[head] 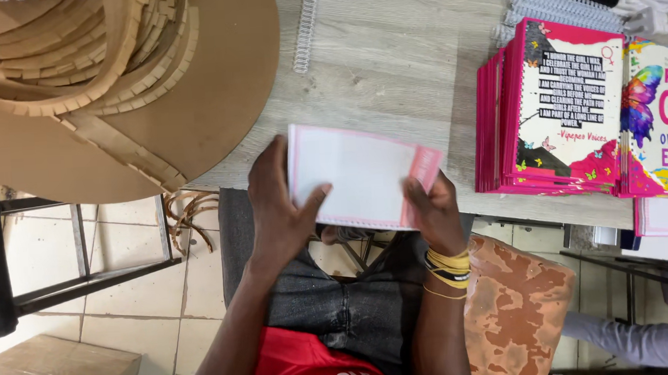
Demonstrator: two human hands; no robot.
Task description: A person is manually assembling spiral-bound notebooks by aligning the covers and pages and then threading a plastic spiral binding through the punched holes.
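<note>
Where grey wooden table [388,60] ends, pale tiled floor [124,293] shows.

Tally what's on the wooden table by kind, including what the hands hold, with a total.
Sheaf of pink-bordered pages, held by left hand and right hand: 1
Stacks of printed booklets, one pink, one colourful: 2
Loose wire binding spirals: 1
Cardboard piles: 1
Total: 5
</note>
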